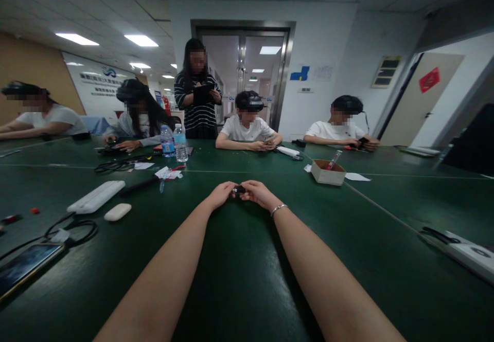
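Observation:
Both arms reach forward over the green table (239, 259). Between my fingertips is a small black object with a shiny metallic part (238, 190), too small to identify. My left hand (223, 195) pinches its left end. On its other end, my right hand (259, 194) has its fingers closed, and a silver bracelet (278, 209) circles that wrist. The hands nearly meet just above the tabletop, and my fingers hide part of the object.
To the left lie a white power bank (96, 197), a white rounded case (118, 212), a phone (29, 267) and black cables. Two water bottles (180, 143) stand farther back. A small box (328, 173) is at the right. Several people sit opposite; one person (198, 92) stands.

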Action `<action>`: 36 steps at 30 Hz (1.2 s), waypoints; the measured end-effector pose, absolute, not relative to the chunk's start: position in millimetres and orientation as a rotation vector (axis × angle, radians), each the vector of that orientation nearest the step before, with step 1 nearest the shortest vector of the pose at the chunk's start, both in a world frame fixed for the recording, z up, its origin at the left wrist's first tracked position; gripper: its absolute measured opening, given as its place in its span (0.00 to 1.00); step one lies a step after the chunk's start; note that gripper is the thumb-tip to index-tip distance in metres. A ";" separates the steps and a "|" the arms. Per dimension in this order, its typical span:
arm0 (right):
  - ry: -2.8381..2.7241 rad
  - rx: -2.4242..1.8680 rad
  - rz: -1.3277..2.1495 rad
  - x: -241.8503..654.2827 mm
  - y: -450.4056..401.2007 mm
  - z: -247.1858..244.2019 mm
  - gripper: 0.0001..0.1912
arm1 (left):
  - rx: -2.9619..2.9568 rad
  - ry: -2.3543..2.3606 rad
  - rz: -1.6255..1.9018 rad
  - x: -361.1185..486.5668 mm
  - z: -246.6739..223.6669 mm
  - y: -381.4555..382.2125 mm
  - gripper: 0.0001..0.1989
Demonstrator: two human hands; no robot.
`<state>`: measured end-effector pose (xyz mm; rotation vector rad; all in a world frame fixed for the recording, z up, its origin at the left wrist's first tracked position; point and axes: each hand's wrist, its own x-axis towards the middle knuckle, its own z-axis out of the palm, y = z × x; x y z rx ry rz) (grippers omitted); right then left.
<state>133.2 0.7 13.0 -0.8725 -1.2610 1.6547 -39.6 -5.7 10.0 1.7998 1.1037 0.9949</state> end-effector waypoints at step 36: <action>-1.245 -0.860 1.658 134.7 -3.6 18.4 0.09 | 1.716 1.044 1.169 -43.2 9.3 -6.5 0.17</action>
